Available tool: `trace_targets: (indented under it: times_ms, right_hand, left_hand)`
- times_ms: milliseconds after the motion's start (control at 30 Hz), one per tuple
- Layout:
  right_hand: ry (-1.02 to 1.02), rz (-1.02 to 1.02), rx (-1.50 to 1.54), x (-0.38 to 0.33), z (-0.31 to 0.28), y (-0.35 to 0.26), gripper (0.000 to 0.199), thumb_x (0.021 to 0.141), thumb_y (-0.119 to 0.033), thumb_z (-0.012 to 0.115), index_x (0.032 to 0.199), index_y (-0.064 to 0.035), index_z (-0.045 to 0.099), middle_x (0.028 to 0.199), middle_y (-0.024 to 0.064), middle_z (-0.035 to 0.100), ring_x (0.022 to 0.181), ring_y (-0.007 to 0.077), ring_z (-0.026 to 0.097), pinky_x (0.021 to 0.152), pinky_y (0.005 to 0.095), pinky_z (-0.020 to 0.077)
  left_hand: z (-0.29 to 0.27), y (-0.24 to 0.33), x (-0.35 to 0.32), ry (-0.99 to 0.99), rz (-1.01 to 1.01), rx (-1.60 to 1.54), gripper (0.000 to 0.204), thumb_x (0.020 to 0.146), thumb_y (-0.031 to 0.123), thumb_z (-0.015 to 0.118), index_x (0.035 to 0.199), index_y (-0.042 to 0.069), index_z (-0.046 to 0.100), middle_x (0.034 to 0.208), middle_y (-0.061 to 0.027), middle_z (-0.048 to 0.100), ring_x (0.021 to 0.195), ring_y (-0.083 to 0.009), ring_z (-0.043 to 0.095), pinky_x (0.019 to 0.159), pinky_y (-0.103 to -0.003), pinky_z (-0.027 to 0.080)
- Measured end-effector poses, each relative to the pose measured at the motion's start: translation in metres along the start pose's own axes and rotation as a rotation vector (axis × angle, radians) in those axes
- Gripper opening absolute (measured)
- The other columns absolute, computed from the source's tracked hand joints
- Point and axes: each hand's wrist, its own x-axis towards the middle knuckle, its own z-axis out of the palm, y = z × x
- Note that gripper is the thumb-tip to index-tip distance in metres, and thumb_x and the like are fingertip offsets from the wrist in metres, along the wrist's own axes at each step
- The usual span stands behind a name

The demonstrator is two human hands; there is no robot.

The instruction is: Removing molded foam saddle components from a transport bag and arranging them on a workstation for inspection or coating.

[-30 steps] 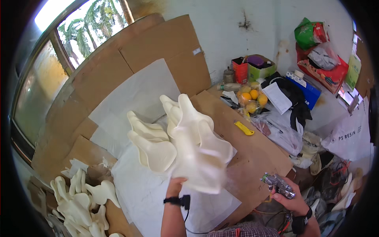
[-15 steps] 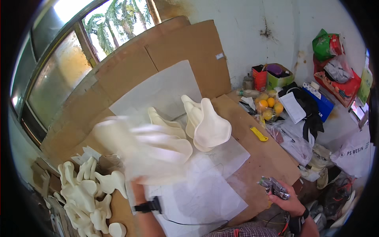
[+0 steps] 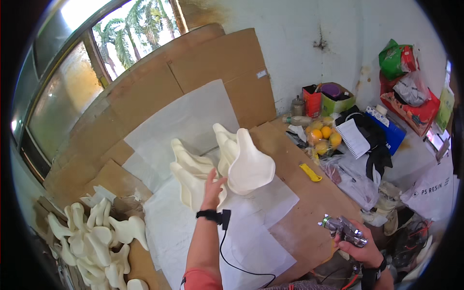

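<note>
Several cream bicycle saddle pads stand on white paper point(image 3: 179, 241) with their hollow sides partly showing. My left hand point(image 3: 211, 191) is at the right side of the front-left saddle pad point(image 3: 186, 186), fingers apart. Whether it still touches that pad I cannot tell. Behind this pad is another saddle pad point(image 3: 186, 155). To the right of my hand, a wide saddle pad point(image 3: 251, 166) leans against a narrower-looking one point(image 3: 224, 140). Down at the right, my right hand point(image 3: 360, 246) is wrapped round a metal spray gun point(image 3: 344, 230), its nozzle pointing left.
More saddle pads point(image 3: 99, 241) lie heaped at the left. Cardboard point(image 3: 222, 63) screens the back below the window. A yellow cutter knife point(image 3: 310, 172) lies on the cardboard at the right, near bagged oranges point(image 3: 325, 136), a notepad point(image 3: 353, 138) and plastic bags point(image 3: 355, 179). A cable hangs from my left wrist.
A blurred pale mass over the left of the paper is gone; a saddle pad now stands front left. My left hand has moved up and right beside it. The spray gun stays in my right hand.
</note>
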Motion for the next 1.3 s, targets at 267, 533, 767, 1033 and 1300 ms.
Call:
trace_targets:
  times_ms: [267, 533, 767, 1033, 1300]
  right_hand:
    - [0.061, -0.272, 0.088, 0.02, 0.018, -0.027, 0.057, 0.081, -0.011, 0.07, 0.13, 0.0025, 0.043, 0.087, 0.0061, 0.061, 0.076, 0.0136, 0.06, 0.071, 0.0292, 0.0516]
    - [-0.056, -0.131, -0.042, 0.015, 0.006, -0.016, 0.061, 0.079, -0.011, 0.072, 0.132, -0.0002, 0.042, 0.091, 0.0066, 0.061, 0.082, 0.0123, 0.06, 0.074, 0.0272, 0.0502]
    - [0.001, -0.077, 0.005, 0.042, 0.024, -0.032, 0.057, 0.08, -0.009, 0.071, 0.13, 0.001, 0.045, 0.088, 0.0031, 0.061, 0.076, 0.0094, 0.058, 0.069, 0.0246, 0.0491]
    - [-0.003, -0.119, -0.103, 0.039, 0.013, -0.01, 0.058, 0.08, -0.01, 0.071, 0.13, 0.0026, 0.045, 0.086, 0.002, 0.061, 0.077, 0.0087, 0.058, 0.072, 0.0238, 0.049]
    - [-0.003, -0.003, -0.014, 0.011, 0.026, 0.013, 0.063, 0.076, -0.015, 0.073, 0.128, 0.0045, 0.043, 0.087, 0.0084, 0.062, 0.078, 0.0155, 0.062, 0.073, 0.0291, 0.0534]
  left_hand:
    - [0.037, -0.059, 0.05, -0.022, -0.007, 0.108, 0.058, 0.077, 0.012, 0.066, 0.131, 0.012, 0.045, 0.108, -0.0078, 0.06, 0.087, -0.0217, 0.061, 0.057, -0.037, 0.053]
    - [-0.012, -0.025, -0.013, 0.053, -0.07, -0.233, 0.041, 0.082, 0.014, 0.064, 0.121, 0.008, 0.051, 0.104, -0.008, 0.062, 0.086, -0.0221, 0.064, 0.056, -0.036, 0.056]
    - [-0.126, -0.023, -0.043, 0.37, 0.099, -0.662, 0.043, 0.087, 0.012, 0.06, 0.127, 0.011, 0.045, 0.121, -0.0101, 0.056, 0.105, -0.0259, 0.059, 0.082, -0.045, 0.054]
    - [-0.015, -0.056, 0.011, -0.066, 0.091, -0.816, 0.047, 0.086, 0.013, 0.062, 0.129, 0.003, 0.047, 0.127, -0.0087, 0.055, 0.117, -0.0232, 0.052, 0.102, -0.039, 0.04]
    - [0.068, -0.094, 0.035, 0.166, 0.401, 0.663, 0.038, 0.078, 0.007, 0.068, 0.115, 0.002, 0.059, 0.115, -0.009, 0.06, 0.101, -0.0178, 0.058, 0.091, -0.03, 0.044]
